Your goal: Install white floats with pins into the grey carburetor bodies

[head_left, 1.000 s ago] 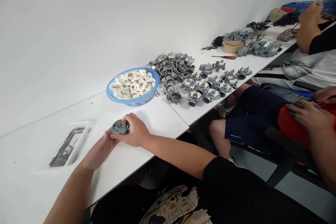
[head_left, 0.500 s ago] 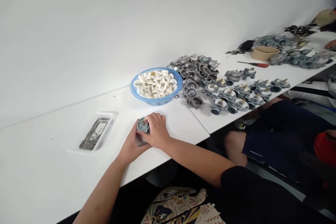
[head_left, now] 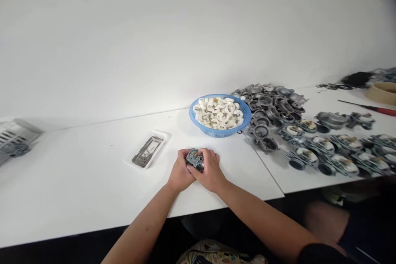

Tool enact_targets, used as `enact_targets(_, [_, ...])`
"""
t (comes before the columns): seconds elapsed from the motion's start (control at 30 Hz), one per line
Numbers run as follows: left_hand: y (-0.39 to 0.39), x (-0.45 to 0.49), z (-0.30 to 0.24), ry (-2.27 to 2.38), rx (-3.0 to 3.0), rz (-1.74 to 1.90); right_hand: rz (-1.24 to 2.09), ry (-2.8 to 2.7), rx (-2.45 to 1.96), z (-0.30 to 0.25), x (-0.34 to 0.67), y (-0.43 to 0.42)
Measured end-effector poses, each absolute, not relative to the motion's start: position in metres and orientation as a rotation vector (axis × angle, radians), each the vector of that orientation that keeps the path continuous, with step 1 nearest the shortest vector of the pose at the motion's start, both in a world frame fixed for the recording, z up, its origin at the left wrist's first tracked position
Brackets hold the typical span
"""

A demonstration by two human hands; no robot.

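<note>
Both my hands hold a small die-cast carburetor body (head_left: pixel 194 159) just above the white table (head_left: pixel 93 181), close to its front edge. My left hand (head_left: pixel 180 174) cups it from the left and my right hand (head_left: pixel 210 170) wraps it from the right. My fingers hide much of its body. A white tray (head_left: pixel 161 137) holding grey metal strips lies just beyond my left hand. A blue plastic basket (head_left: pixel 220 131) of white horseshoe-shaped parts stands farther ahead.
To the right lie a heap of bare carburetor bodies (head_left: pixel 272 107), rows of assembled carburetors (head_left: pixel 328 146), a red-handled screwdriver (head_left: pixel 368 107) and a kraft paper bowl (head_left: pixel 383 93). A blurred slotted grey-and-white object (head_left: pixel 15 138) sits at the far left.
The view has swung left, bringing the slotted object in and pushing the seated person's hands out of sight. My hands still hold the carburetor body, now drawn closer together around it.
</note>
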State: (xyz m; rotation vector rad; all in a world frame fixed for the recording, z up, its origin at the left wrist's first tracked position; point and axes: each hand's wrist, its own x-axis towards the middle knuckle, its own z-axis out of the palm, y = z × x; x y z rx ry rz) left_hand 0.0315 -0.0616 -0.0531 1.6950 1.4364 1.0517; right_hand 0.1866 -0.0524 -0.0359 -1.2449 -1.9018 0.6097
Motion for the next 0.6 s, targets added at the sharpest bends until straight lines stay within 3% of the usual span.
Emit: enact_targets(0.6, [-0.044, 0.005, -0.050, 1.406, 1.690, 1.204, 0.681, -2.090, -1.077, -0.039, 0.190, -0.047])
